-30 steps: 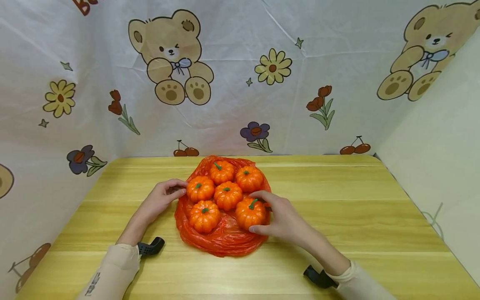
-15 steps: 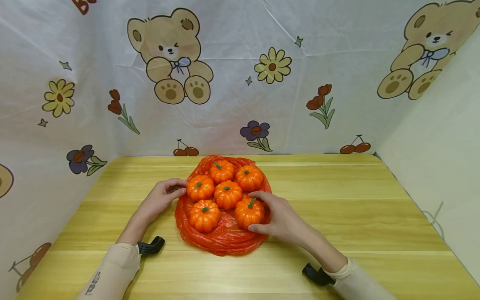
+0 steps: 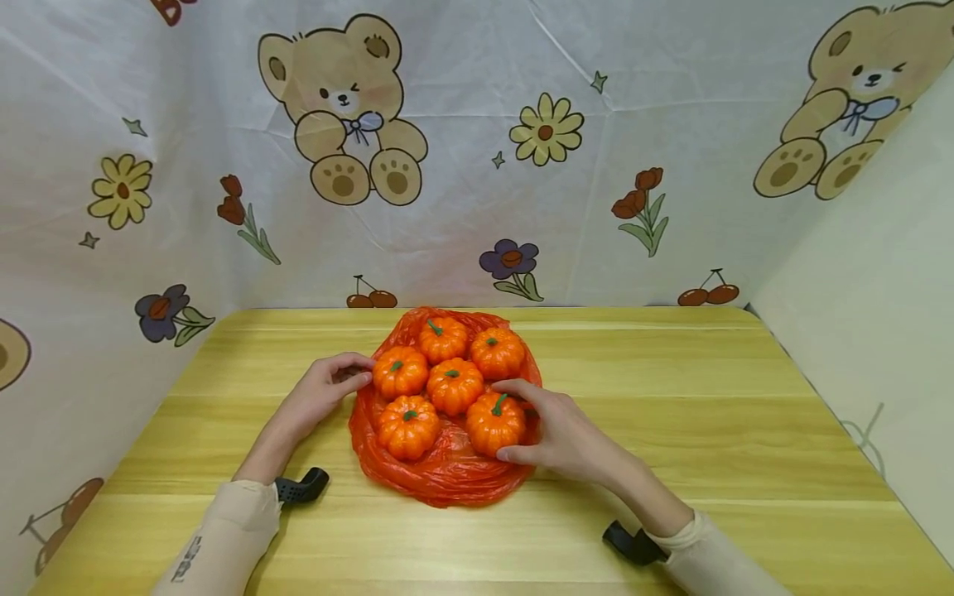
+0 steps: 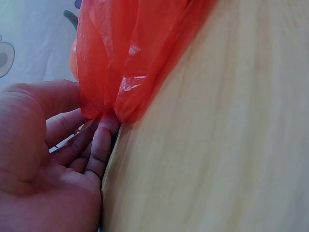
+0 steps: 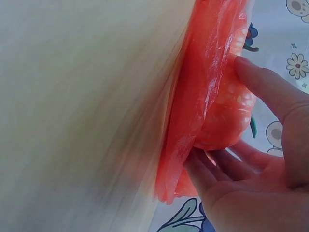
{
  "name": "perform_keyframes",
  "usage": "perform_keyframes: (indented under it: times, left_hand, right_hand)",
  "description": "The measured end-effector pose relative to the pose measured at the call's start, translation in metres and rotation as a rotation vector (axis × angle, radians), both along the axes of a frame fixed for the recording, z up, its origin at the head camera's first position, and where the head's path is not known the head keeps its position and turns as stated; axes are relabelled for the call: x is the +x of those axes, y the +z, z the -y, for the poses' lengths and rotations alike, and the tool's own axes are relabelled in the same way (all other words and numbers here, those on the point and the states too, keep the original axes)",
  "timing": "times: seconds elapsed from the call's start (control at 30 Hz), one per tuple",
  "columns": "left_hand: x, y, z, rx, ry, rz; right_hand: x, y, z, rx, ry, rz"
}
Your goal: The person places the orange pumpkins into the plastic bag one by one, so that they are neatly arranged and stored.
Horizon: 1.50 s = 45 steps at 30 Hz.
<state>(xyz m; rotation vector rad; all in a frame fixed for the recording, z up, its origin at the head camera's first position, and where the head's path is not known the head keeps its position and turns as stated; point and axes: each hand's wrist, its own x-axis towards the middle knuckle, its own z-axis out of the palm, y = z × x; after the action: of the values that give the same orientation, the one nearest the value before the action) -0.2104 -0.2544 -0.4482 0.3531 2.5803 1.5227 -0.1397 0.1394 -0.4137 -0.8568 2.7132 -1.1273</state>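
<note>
Several small orange pumpkins with green stems lie in a red plastic bag (image 3: 455,484) whose rim is rolled down. My right hand (image 3: 566,434) spans the front right pumpkin (image 3: 495,425), thumb on its near side and fingers round its far side. In the right wrist view, that pumpkin (image 5: 224,113) sits between thumb and fingers, partly covered by the bag's red film (image 5: 193,96). At the bag's left edge my left hand (image 3: 313,397) rests with relaxed fingers, beside the left pumpkin (image 3: 400,372). The left wrist view has its fingertips touching the bag (image 4: 125,58), partly hidden behind it.
The bag stands on a light wooden table (image 3: 671,406). Behind it hangs a white cloth (image 3: 462,149) printed with bears and flowers, and a pale wall (image 3: 864,331) borders the right side. Black wrist mounts (image 3: 301,486) show by both sleeves.
The front right pumpkin has shifted very slightly left, with my right hand staying round it. My left hand keeps its place at the bag. The head view has moved a little.
</note>
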Motion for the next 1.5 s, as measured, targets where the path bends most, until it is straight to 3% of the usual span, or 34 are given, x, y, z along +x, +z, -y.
perform_keyframes:
  times: [0.33,0.63,0.77,1.0,1.3,1.5]
  left_hand:
    - [0.0,-0.001,0.002,-0.002,0.003,-0.005]
    - [0.0,0.0,-0.001,0.0,-0.001,-0.006]
    - [0.0,-0.001,-0.001,0.0,-0.002,-0.007]
    - [0.001,0.0,0.0,0.0,0.001,0.0]
    - [0.0,-0.001,0.0,0.003,0.001,0.006]
    - [0.0,-0.002,0.0,-0.002,0.001,0.0]
  right_hand:
    - [-0.006,0.001,0.0,-0.009,0.03,0.046]
    - [-0.004,0.005,-0.007,-0.128,-0.003,0.085]
    - [-0.006,0.011,-0.014,-0.17,-0.046,0.08]
    - [-0.017,0.018,-0.035,-0.149,-0.137,-0.021]
    - [-0.028,0.011,-0.073,-0.088,-0.269,-0.061]
    - [-0.03,0.007,-0.087,-0.042,-0.301,-0.077]
